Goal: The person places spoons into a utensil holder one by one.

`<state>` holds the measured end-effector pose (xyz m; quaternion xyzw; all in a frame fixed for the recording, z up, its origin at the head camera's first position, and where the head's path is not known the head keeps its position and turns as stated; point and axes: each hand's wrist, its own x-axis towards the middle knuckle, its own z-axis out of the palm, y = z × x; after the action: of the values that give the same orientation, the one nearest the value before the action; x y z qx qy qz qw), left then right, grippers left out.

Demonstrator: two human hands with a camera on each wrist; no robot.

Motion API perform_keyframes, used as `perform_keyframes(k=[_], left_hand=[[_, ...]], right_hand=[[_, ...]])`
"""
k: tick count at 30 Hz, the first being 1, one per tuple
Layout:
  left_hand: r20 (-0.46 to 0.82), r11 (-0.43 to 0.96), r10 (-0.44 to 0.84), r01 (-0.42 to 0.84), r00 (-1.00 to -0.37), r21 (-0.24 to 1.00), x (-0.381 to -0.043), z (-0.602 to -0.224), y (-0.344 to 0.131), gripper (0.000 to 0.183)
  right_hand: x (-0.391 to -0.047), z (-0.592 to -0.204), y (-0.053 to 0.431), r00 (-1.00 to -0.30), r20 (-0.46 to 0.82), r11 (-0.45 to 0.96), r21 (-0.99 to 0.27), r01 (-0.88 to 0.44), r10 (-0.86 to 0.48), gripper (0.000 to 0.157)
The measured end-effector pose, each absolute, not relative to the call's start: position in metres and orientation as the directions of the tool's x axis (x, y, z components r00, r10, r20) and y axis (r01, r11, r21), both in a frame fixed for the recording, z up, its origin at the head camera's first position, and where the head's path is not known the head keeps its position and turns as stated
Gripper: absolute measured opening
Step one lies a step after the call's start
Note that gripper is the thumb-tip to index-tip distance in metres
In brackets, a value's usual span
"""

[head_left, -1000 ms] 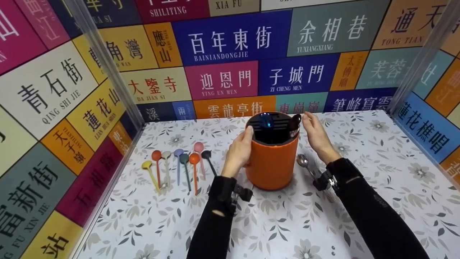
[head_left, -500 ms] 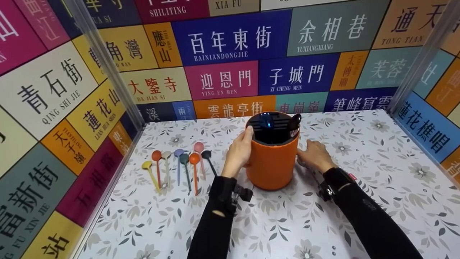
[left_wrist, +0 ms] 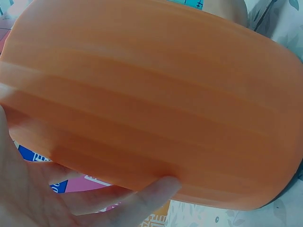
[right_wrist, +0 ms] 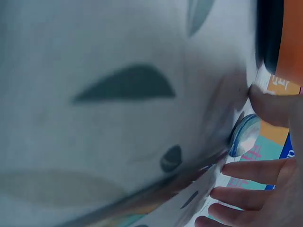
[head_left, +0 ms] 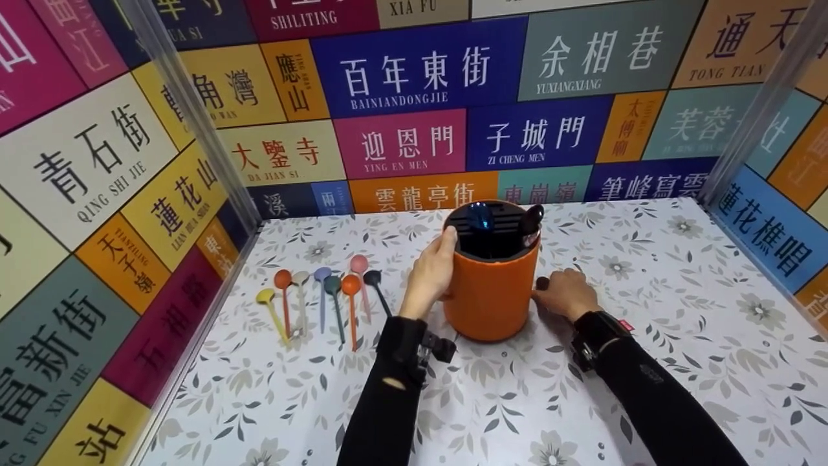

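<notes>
In the head view, my left hand (head_left: 430, 272) grips the side of an upright orange utensil holder (head_left: 488, 298) with a black slotted insert. A blue metallic spoon (head_left: 480, 217) and a dark shiny spoon (head_left: 532, 220) stand in it, bowls up. To the right of the holder, my right hand (head_left: 569, 294) is down at the tabletop around a metal spoon, whose bowl (right_wrist: 246, 135) lies between thumb and fingers in the right wrist view. Those fingers are nearly straight, and the spoon lies on the table. The left wrist view is mostly orange wall (left_wrist: 156, 104), with fingers along its edge.
Left of the holder, several long-handled coloured spoons lie in a loose row, among them a yellow spoon (head_left: 266, 298), a pink spoon (head_left: 359, 264) and a navy spoon (head_left: 373, 278). Lettered panels (head_left: 401, 142) wall in the floral tabletop (head_left: 491, 408) at the back and sides.
My right hand has come down from beside the holder's rim to the metal spoon on the table, then shifted slightly. The left hand and the holder have stayed in place.
</notes>
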<state>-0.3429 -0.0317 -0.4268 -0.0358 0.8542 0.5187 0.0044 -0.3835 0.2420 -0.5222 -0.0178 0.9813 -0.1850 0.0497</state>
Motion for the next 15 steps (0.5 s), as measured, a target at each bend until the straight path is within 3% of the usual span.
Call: perform_keyframes(k=[8, 15], left_hand=[[-0.041, 0.47, -0.058, -0.063, -0.997, 0.88, -0.3417, -0.4278, -0.0319, 0.072], [-0.043, 0.47, -0.058, -0.066, -0.997, 0.88, -0.3423, -0.4275, -0.0319, 0.07]], right_hand=[[-0.3815, -0.5232, 0.236, -0.995, -0.03, 0.937, -0.339, -0.082, -0.098, 0.033], [-0.3801, -0.5207, 0.2364, -0.994, -0.016, 0.929, -0.357, -0.096, -0.108, 0.031]])
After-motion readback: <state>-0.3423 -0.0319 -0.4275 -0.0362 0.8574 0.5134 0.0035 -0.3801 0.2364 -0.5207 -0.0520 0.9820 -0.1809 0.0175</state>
